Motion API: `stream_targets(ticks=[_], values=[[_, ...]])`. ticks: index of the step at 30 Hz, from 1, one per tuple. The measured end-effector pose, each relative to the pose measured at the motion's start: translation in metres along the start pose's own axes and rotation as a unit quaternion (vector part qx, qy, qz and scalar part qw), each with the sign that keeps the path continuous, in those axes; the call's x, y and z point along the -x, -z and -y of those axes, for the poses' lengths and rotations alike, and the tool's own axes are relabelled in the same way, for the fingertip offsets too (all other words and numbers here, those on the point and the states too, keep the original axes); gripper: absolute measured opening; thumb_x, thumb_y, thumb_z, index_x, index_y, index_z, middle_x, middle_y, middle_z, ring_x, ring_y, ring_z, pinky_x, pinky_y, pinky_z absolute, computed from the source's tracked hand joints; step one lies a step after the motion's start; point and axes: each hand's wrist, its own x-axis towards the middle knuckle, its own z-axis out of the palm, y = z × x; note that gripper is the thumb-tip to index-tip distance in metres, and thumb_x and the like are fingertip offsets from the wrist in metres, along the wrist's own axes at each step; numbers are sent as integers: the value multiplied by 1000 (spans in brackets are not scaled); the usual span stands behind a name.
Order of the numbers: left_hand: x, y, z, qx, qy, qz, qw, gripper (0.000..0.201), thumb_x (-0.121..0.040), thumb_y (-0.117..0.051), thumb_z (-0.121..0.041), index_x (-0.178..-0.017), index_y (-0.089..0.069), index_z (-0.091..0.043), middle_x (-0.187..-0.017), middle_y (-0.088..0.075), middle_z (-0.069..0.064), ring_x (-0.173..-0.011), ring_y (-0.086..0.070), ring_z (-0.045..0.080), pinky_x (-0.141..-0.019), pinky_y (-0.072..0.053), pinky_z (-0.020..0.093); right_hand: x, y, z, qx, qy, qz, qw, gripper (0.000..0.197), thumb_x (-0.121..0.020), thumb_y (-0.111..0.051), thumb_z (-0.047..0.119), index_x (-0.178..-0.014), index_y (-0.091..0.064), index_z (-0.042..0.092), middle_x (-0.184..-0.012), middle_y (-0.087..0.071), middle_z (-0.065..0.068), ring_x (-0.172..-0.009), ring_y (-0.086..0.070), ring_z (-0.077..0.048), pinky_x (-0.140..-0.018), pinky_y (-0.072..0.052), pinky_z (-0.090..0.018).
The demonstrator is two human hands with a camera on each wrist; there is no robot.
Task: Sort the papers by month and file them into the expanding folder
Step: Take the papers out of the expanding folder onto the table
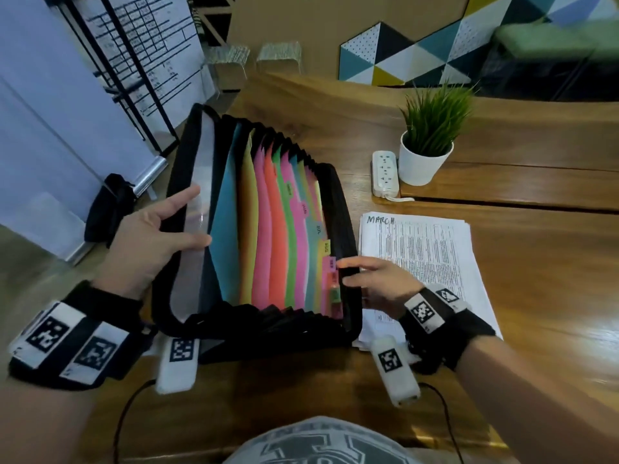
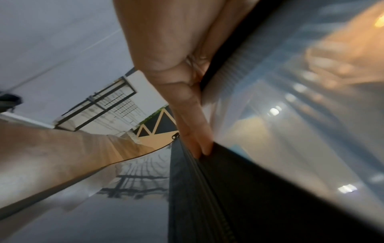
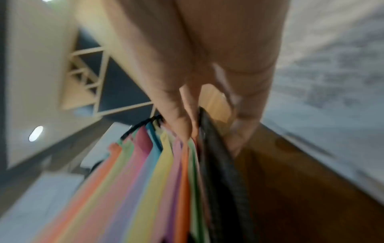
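The black expanding folder [image 1: 268,229] stands fanned open on the wooden table, showing several coloured dividers with month tabs along its right side. My left hand [image 1: 197,217] holds its left wall, thumb on the clear inner cover and fingers behind the black edge [image 2: 228,189]. My right hand [image 1: 343,272] pinches the right black wall [image 3: 220,164] near the tabs, with fingers inside by the dividers [image 3: 145,189] and the thumb outside. A stack of printed papers [image 1: 428,256] headed MARCH lies flat just right of the folder, partly under my right wrist.
A potted green plant [image 1: 428,142] and a white power strip [image 1: 385,174] stand behind the papers. A black bag [image 1: 107,205] and white boards are on the left, off the table. Bare table [image 1: 536,296] stretches to the right.
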Motion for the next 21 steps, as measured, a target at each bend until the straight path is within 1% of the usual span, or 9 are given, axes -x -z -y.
stream_targets(ticks=[4, 6, 8, 10, 12, 14, 15, 17, 21], values=[[1, -3, -8, -106, -72, 46, 991, 66, -74, -77, -5, -124, -54, -42, -126, -50, -23, -118, -41, -13, -111, -29, 28, 0, -7, 7, 20, 90, 44, 995, 51, -78, -55, -13, -118, -63, 17, -103, -68, -18, -99, -61, -43, -93, -47, -53], [0, -9, -20, -277, -141, 71, 948, 70, -78, -73, -23, -136, -38, -43, -134, -39, -8, -129, -31, 4, -108, -25, 30, 3, -11, 17, 70, 129, 20, 989, 54, -80, -55, -13, -124, -59, 18, -69, -64, -3, -65, -64, -18, -68, -56, -30], [-1, -15, -31, -478, -230, 84, 844, 77, -75, -63, -32, -141, -26, -46, -148, -23, 11, -140, -14, 28, -111, -17, 48, 6, -12, 24, 117, 168, -14, 979, 55, -80, -55, -10, -126, -58, 20, -50, -39, 7, -43, -39, -2, -47, -36, -11], [0, -22, -41, -622, -310, 72, 716, 87, -73, -61, -21, -147, -20, -40, -158, 8, 15, -143, 16, 36, -109, 2, 64, 12, -13, 31, 135, 192, -23, 972, 55, -80, -57, -8, -124, -59, 25, -49, -46, 1, -46, -38, -6, -51, -34, -13], [8, -36, -52, -700, -358, 131, 604, 86, -81, -46, -15, -145, 8, -35, -153, 27, 5, -137, 33, 31, -104, 16, 67, 17, -12, 36, 147, 209, -27, 966, 58, -78, -58, -5, -119, -60, 36, -77, -65, -25, -60, -47, -19, -63, -41, -26], [13, -49, -53, -734, -343, 237, 536, 78, -91, -35, -15, -137, 26, -33, -154, 24, -2, -139, 29, 27, -104, 18, 66, 21, -13, 39, 172, 215, -28, 961, 58, -79, -58, -4, -119, -59, 39, -102, -62, -32, -69, -57, -33, -72, -50, -39], [14, -54, -53, -738, -327, 277, 521, 77, -95, -34, -16, -138, 27, -33, -157, 18, -4, -142, 23, 25, -106, 16, 64, 25, -14, 41, 187, 219, -29, 957, 57, -80, -57, -4, -122, -59, 35, -102, -64, -28, -75, -61, -39, -77, -54, -43], [13, -57, -51, -733, -317, 309, 516, 75, -96, -36, -16, -146, 17, -34, -159, 1, -5, -146, 11, 20, -113, 8, 60, 31, -14, 41, 203, 228, -31, 952, 55, -82, -57, -4, -127, -57, 27, -101, -71, -10, -84, -66, -30, -82, -53, -39], [8, -48, -50, -676, -352, 276, 585, 71, -88, -41, -10, -147, -17, -41, -147, -34, -11, -143, -12, 17, -115, 2, 48, 33, -8, 31, 186, 206, -45, 960, 53, -82, -58, -6, -125, -58, 25, -108, -69, -8, -97, -64, -28, -86, -53, -37]])
